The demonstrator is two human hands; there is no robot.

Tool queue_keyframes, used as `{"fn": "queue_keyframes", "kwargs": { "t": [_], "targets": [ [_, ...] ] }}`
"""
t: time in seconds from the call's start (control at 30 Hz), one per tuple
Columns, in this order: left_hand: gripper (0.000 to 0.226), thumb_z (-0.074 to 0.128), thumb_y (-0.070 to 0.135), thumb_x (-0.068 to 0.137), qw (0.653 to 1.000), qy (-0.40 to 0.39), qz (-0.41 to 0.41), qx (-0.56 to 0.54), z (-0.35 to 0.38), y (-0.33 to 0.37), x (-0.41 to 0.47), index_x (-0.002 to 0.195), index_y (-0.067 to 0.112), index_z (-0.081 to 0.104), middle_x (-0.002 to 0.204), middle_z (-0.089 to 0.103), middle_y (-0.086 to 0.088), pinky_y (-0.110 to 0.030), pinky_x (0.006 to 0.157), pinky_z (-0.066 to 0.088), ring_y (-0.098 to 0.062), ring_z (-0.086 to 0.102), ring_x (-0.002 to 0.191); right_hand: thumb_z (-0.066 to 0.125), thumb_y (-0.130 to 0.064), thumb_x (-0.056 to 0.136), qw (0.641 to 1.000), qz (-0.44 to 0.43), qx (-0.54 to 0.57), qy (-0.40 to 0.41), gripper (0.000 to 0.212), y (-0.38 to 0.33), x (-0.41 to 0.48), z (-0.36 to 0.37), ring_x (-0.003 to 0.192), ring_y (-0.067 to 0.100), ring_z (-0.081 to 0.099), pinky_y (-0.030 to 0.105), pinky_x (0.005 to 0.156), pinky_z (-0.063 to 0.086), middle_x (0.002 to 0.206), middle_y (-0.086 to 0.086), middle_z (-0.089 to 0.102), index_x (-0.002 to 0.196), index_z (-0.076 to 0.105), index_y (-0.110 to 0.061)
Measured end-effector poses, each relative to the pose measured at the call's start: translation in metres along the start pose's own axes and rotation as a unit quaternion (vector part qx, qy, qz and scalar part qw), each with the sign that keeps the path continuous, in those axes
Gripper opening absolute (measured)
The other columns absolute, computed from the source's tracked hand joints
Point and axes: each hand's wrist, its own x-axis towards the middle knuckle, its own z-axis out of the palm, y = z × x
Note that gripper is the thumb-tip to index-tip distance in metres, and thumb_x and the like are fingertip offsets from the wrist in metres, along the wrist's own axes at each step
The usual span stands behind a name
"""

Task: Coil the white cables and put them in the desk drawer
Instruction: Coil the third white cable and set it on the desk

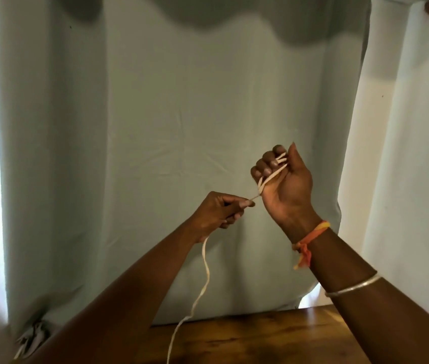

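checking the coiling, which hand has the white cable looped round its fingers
The right hand, above the orange wrist thread: the white cable loops round its fingers. The left hand only pinches the strand.

Right hand (286,185) just up-right of left hand (216,212), cable (205,271) strung between, dangling over desk (273,337), curtain (155,114) behind.

Your white cable (206,261) looks flat, smooth and matt; whether its skin is plastic or woven cannot be told. Behind it, the pale green curtain (155,114) is matt cloth, lightly creased. The tabletop (273,337) is brown wood with dark grain and a soft sheen. On your right wrist sits a band (310,236) of orange and yellow cloth, frayed at the knot. Farther up, 1 thin bangle (352,286) gleams like polished silvery metal.
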Motion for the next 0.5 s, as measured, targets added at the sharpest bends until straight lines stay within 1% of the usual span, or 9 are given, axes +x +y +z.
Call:
{"fn": "queue_keyframes", "kwargs": {
  "t": [0.07,0.13,0.2,0.27,0.33,0.4,0.43,0.47,0.5],
  "targets": [
    [0.024,0.064,0.028,0.093,0.998,-0.025,0.007,0.054,0.004,0.001,-0.002,0.104,0.011,0.077,0.069,0.054,-0.011,-0.024,0.048,0.029,-0.012,0.04,0.054,0.034,-0.035,0.106,0.991,-0.094,-0.082,0.054,0.038,-0.001,0.011,-0.004,0.052,0.014,0.039,0.027,0.055,0.034,0.058,0.0,0.044,0.08,0.051,-0.013],
    [0.024,0.065,0.027,0.093,0.994,-0.034,0.021,0.101,0.006,0.002,-0.003,0.103,0.009,0.077,0.067,0.056,-0.009,-0.02,0.049,0.036,-0.008,0.044,0.054,0.035,-0.034,0.106,0.96,-0.161,-0.209,0.091,0.039,-0.003,0.021,-0.014,0.052,0.016,0.041,0.027,0.053,0.035,0.056,0.0,0.047,0.078,0.051,-0.013],
    [0.023,0.067,0.026,0.092,0.99,-0.036,0.033,0.136,0.005,0.004,-0.002,0.101,0.008,0.077,0.064,0.058,-0.007,-0.02,0.053,0.04,-0.008,0.047,0.055,0.033,-0.036,0.106,0.909,-0.18,-0.359,0.113,0.042,-0.004,0.024,-0.025,0.052,0.017,0.044,0.027,0.051,0.037,0.056,0.0,0.049,0.077,0.052,-0.012],
    [0.022,0.07,0.027,0.089,0.981,-0.042,0.037,0.184,0.003,0.006,0.005,0.096,0.008,0.079,0.062,0.061,-0.001,-0.022,0.058,0.043,-0.007,0.05,0.056,0.032,-0.036,0.107,0.833,-0.176,-0.512,0.12,0.049,0.002,0.023,-0.041,0.05,0.016,0.046,0.025,0.05,0.038,0.056,0.004,0.05,0.073,0.052,-0.006],
    [0.022,0.073,0.031,0.086,0.961,-0.062,0.038,0.266,0.002,0.01,0.014,0.093,0.01,0.079,0.066,0.067,0.0,-0.028,0.063,0.048,-0.009,0.055,0.058,0.035,-0.037,0.107,0.746,-0.143,-0.643,0.096,0.054,0.011,0.022,-0.059,0.048,0.014,0.049,0.025,0.051,0.039,0.054,0.002,0.053,0.066,0.053,-0.007],
    [0.023,0.074,0.033,0.085,0.93,-0.097,0.043,0.352,0.0,0.015,0.021,0.095,0.013,0.079,0.077,0.074,-0.004,-0.035,0.068,0.051,-0.017,0.062,0.065,0.037,-0.039,0.106,0.676,-0.056,-0.733,0.054,0.054,0.019,0.018,-0.072,0.048,0.014,0.054,0.027,0.057,0.04,0.053,-0.001,0.057,0.06,0.055,-0.015],
    [0.022,0.075,0.031,0.084,0.918,-0.115,0.047,0.377,-0.003,0.019,0.024,0.096,0.014,0.079,0.082,0.075,-0.005,-0.034,0.07,0.051,-0.016,0.062,0.067,0.036,-0.041,0.106,0.653,-0.005,-0.757,0.029,0.057,0.022,0.015,-0.076,0.048,0.015,0.057,0.028,0.059,0.042,0.051,0.0,0.058,0.059,0.057,-0.015],
    [0.019,0.076,0.029,0.083,0.908,-0.133,0.048,0.394,-0.006,0.023,0.026,0.095,0.014,0.079,0.084,0.076,-0.004,-0.03,0.069,0.049,-0.013,0.061,0.067,0.034,-0.042,0.106,0.641,0.045,-0.766,0.006,0.061,0.024,0.01,-0.078,0.046,0.016,0.058,0.028,0.059,0.044,0.05,0.002,0.06,0.058,0.059,-0.013],
    [0.018,0.077,0.026,0.082,0.899,-0.149,0.048,0.409,-0.011,0.028,0.028,0.094,0.014,0.08,0.084,0.075,-0.004,-0.026,0.067,0.047,-0.01,0.059,0.065,0.031,-0.044,0.106,0.641,0.097,-0.762,-0.01,0.065,0.026,0.003,-0.077,0.044,0.017,0.058,0.026,0.056,0.045,0.049,0.005,0.061,0.058,0.06,-0.01]
  ]
}}
